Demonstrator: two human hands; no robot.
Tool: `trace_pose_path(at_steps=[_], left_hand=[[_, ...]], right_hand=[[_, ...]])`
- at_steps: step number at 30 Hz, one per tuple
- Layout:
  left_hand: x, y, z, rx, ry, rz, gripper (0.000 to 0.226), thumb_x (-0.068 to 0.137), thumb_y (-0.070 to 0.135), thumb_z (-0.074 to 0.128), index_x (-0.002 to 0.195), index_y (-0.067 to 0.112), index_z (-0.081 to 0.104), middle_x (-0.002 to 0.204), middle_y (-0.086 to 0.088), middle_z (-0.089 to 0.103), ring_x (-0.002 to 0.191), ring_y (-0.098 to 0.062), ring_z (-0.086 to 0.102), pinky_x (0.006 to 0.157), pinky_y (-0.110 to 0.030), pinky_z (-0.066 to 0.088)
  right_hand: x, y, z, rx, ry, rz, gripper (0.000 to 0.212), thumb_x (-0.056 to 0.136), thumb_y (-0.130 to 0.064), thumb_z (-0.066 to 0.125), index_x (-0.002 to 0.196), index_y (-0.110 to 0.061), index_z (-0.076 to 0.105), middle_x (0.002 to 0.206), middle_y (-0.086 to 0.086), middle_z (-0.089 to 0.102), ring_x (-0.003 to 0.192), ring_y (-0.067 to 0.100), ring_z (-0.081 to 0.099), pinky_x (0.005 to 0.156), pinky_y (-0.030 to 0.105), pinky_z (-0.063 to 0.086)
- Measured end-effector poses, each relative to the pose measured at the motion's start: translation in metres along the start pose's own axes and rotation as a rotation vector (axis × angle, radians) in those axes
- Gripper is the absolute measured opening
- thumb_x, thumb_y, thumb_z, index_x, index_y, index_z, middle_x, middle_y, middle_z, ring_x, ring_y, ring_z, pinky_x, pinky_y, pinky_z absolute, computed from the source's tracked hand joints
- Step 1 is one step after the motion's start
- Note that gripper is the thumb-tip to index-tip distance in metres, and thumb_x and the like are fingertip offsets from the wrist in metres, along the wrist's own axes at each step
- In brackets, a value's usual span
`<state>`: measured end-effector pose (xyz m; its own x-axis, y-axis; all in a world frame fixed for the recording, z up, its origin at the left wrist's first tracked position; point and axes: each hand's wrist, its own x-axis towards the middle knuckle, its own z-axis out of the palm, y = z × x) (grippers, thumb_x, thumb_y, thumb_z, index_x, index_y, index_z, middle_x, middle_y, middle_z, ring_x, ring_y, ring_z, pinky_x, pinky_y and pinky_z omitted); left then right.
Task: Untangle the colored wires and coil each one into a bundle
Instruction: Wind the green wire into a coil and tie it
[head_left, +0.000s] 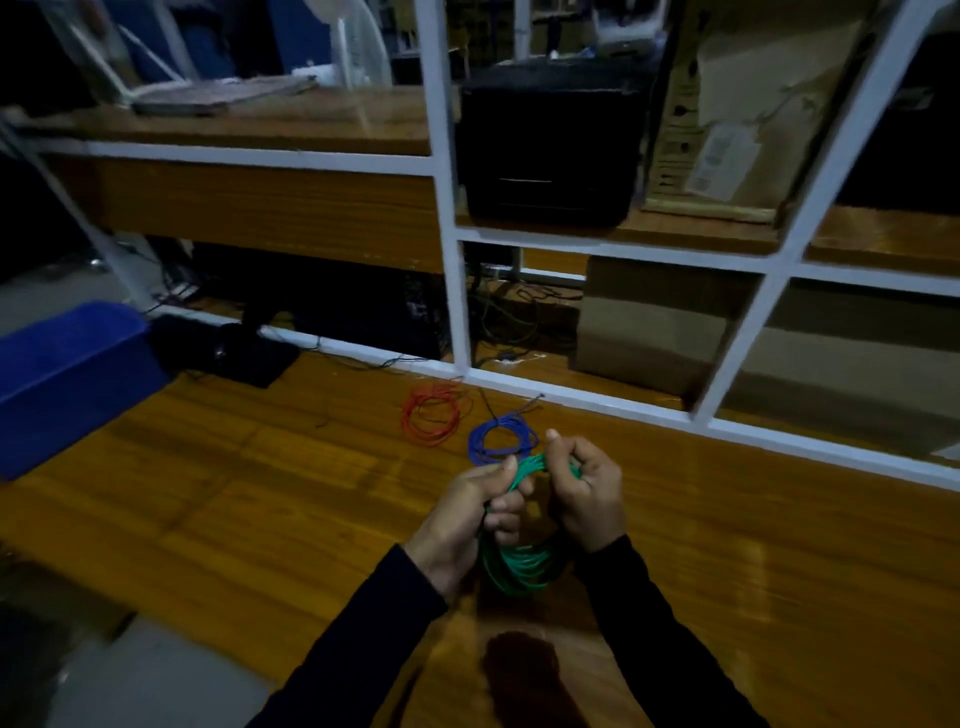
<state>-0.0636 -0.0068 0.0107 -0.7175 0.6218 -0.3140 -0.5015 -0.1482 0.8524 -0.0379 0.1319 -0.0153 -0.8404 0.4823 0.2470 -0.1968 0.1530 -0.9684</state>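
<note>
Head view: left hand (467, 514) and right hand (589, 493), fingers curled, both grip the green wire coil (519, 569) above the wooden table (234, 493); blue wire coil (501, 439) lies beyond.

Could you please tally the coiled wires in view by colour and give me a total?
Red wire coil, lying on the wooden table: 1
Blue wire coil, lying on the table: 1
Green wire coil, held in the grip of the left hand and right hand: 1
Total: 3
</note>
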Motion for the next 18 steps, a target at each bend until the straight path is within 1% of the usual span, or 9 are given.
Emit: trace_pose_path(at_steps=[2, 4, 7, 9, 11, 13, 15, 16, 18], left_hand=[[-0.002, 0.008, -0.027, 0.012, 0.034, 0.030, 0.028, 0.099, 0.033, 0.051, 0.084, 0.009, 0.055, 0.055, 0.007, 0.032, 0.041, -0.002, 0.028, 0.044, -0.017, 0.029], [-0.002, 0.015, -0.060, -0.007, 0.079, 0.045, 0.026, 0.097, 0.033, 0.051, 0.085, 0.010, 0.052, 0.054, 0.007, 0.032, 0.039, -0.002, 0.028, 0.042, -0.016, 0.028], [-0.007, 0.024, -0.114, -0.049, 0.162, 0.068, 0.024, 0.100, 0.029, 0.046, 0.086, 0.010, 0.046, 0.054, 0.006, 0.031, 0.038, -0.002, 0.026, 0.039, -0.016, 0.025], [-0.012, 0.031, -0.154, -0.058, 0.238, 0.077, 0.025, 0.104, 0.025, 0.042, 0.083, 0.011, 0.045, 0.053, 0.007, 0.030, 0.038, -0.002, 0.025, 0.039, -0.016, 0.024], [-0.017, 0.039, -0.196, -0.029, 0.298, 0.100, 0.027, 0.105, 0.025, 0.041, 0.082, 0.011, 0.046, 0.053, 0.008, 0.031, 0.039, -0.002, 0.025, 0.039, -0.017, 0.025], [-0.020, 0.048, -0.236, 0.033, 0.350, 0.123, 0.029, 0.106, 0.027, 0.042, 0.083, 0.011, 0.047, 0.054, 0.009, 0.032, 0.042, -0.003, 0.026, 0.040, -0.017, 0.027], [-0.022, 0.056, -0.271, 0.087, 0.425, 0.128, 0.030, 0.105, 0.029, 0.043, 0.082, 0.011, 0.049, 0.054, 0.010, 0.034, 0.042, -0.002, 0.028, 0.041, -0.017, 0.028], [-0.022, 0.060, -0.286, 0.113, 0.468, 0.124, 0.031, 0.105, 0.029, 0.043, 0.081, 0.012, 0.050, 0.054, 0.011, 0.035, 0.042, -0.002, 0.029, 0.040, -0.016, 0.028], [-0.021, 0.066, -0.313, 0.165, 0.533, 0.114, 0.032, 0.104, 0.031, 0.044, 0.080, 0.012, 0.051, 0.052, 0.012, 0.036, 0.041, -0.001, 0.030, 0.040, -0.016, 0.028]], right_hand=[[0.005, 0.001, 0.030, -0.005, -0.038, 0.009, 0.041, 0.099, -0.013, 0.056, 0.060, -0.007, 0.045, 0.053, -0.005, 0.040, 0.049, 0.007, 0.038, 0.051, 0.023, 0.032], [0.012, 0.004, 0.062, 0.024, -0.158, 0.044, 0.041, 0.099, -0.015, 0.055, 0.061, -0.006, 0.044, 0.055, 0.005, 0.038, 0.050, 0.012, 0.038, 0.053, 0.029, 0.033], [0.034, 0.017, 0.112, 0.122, -0.360, 0.277, 0.042, 0.101, -0.027, 0.053, 0.066, -0.004, 0.056, 0.059, 0.013, 0.050, 0.053, 0.019, 0.048, 0.054, 0.031, 0.039], [0.054, 0.035, 0.154, 0.220, -0.424, 0.515, 0.042, 0.102, -0.035, 0.048, 0.079, -0.006, 0.069, 0.066, 0.006, 0.066, 0.056, 0.016, 0.060, 0.053, 0.027, 0.043], [0.073, 0.051, 0.199, 0.227, -0.446, 0.641, 0.026, 0.102, -0.028, 0.050, 0.089, -0.010, 0.065, 0.060, -0.005, 0.069, 0.049, 0.005, 0.060, 0.045, 0.020, 0.042], [0.088, 0.069, 0.242, -0.024, -0.513, 0.562, 0.016, 0.099, -0.014, 0.054, 0.084, -0.012, 0.059, 0.050, -0.013, 0.064, 0.044, -0.006, 0.056, 0.044, 0.008, 0.041], [0.099, 0.091, 0.282, -0.296, -0.619, 0.392, 0.015, 0.094, -0.014, 0.056, 0.085, -0.006, 0.065, 0.065, -0.005, 0.070, 0.057, -0.007, 0.059, 0.050, 0.005, 0.038], [0.104, 0.101, 0.300, -0.423, -0.645, 0.322, 0.016, 0.093, -0.014, 0.057, 0.094, -0.004, 0.070, 0.082, 0.005, 0.074, 0.072, 0.004, 0.065, 0.056, 0.008, 0.040], [0.120, 0.127, 0.329, -0.659, -0.702, 0.190, 0.024, 0.094, -0.012, 0.054, 0.111, -0.008, 0.071, 0.108, 0.014, 0.072, 0.098, 0.026, 0.067, 0.077, 0.026, 0.047]])
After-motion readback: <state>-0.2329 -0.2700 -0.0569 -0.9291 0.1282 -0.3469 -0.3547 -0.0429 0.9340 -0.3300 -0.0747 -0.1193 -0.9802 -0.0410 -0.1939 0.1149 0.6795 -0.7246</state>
